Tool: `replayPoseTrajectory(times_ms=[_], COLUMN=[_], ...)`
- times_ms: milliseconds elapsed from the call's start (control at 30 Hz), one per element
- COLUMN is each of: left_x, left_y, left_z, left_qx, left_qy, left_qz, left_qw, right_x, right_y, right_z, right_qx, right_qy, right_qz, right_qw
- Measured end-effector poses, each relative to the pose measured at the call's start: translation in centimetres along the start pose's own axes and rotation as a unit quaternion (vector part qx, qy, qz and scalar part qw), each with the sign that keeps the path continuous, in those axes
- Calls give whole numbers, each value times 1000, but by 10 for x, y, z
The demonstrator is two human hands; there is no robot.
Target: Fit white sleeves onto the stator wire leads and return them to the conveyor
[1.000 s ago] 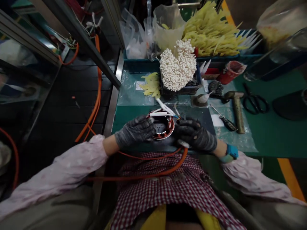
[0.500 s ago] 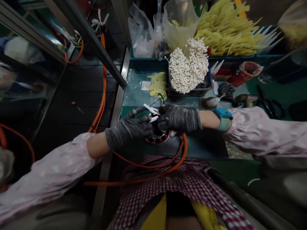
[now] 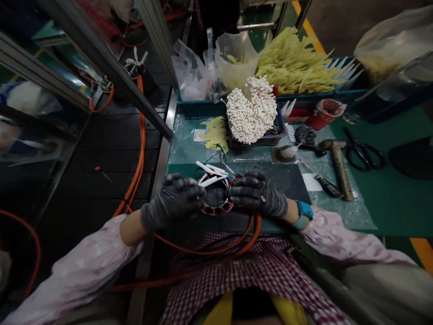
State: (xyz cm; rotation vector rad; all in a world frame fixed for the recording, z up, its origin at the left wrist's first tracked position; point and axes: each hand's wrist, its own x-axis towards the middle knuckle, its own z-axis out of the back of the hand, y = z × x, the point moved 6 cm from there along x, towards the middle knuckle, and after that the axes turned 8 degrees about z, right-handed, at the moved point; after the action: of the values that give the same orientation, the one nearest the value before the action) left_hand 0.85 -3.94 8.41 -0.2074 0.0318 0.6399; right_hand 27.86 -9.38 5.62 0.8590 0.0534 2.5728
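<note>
A round motor stator (image 3: 216,209) with red-brown windings and a dark centre lies on the bench in front of me. White sleeves (image 3: 212,181) on its wires lie across its far side, with thin coloured wires at their right end. My left hand (image 3: 172,198), in a grey glove, is at the stator's left edge with its fingers stretched out. My right hand (image 3: 259,194), also gloved, lies at the right edge, fingers extended flat with the tips on the rim. An orange cable (image 3: 255,228) curves out beneath my right hand. The undersides of both hands are hidden.
Behind the stator stand a box of white-tipped sticks (image 3: 252,113), yellow strips (image 3: 294,67) and plastic bags (image 3: 191,76). To the right lie a screwdriver (image 3: 326,184), a hammer (image 3: 342,171), scissors (image 3: 363,153) and a red container (image 3: 326,115). A metal post (image 3: 118,67) slants at left.
My right hand has let go of the white sleeves and moved down to the stator's right edge. My left hand has come off the sleeves to the left edge. The view has shifted.
</note>
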Motion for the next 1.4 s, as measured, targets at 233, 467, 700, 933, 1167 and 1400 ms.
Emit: replayPoseTrajectory(times_ms=[233, 467, 700, 933, 1167, 1400], left_x=[61, 105, 124, 143, 146, 147], left_y=[-20, -42, -51, -32, -26, -27], left_z=[55, 44, 43, 23, 9, 9], left_qx=[8, -4, -31, -424, -514, -529], left_qy=[-118, -34, -46, 64, 171, 218], left_qz=[94, 73, -19, -82, -26, -4], left_qw=[989, 997, 998, 900, 840, 820], right_x=[-30, -13, 16, 16, -35, -33], right_y=[-10, 3, -7, -37, 38, 66], right_z=[-1, -2, 38, 54, 46, 13], right_qx=[199, 142, 52, 67, -116, -82], right_qy=[-185, -178, -49, -18, -148, -151], right_qz=[-414, -378, -271, -204, -172, -160], right_qw=[869, 897, 960, 977, 967, 972])
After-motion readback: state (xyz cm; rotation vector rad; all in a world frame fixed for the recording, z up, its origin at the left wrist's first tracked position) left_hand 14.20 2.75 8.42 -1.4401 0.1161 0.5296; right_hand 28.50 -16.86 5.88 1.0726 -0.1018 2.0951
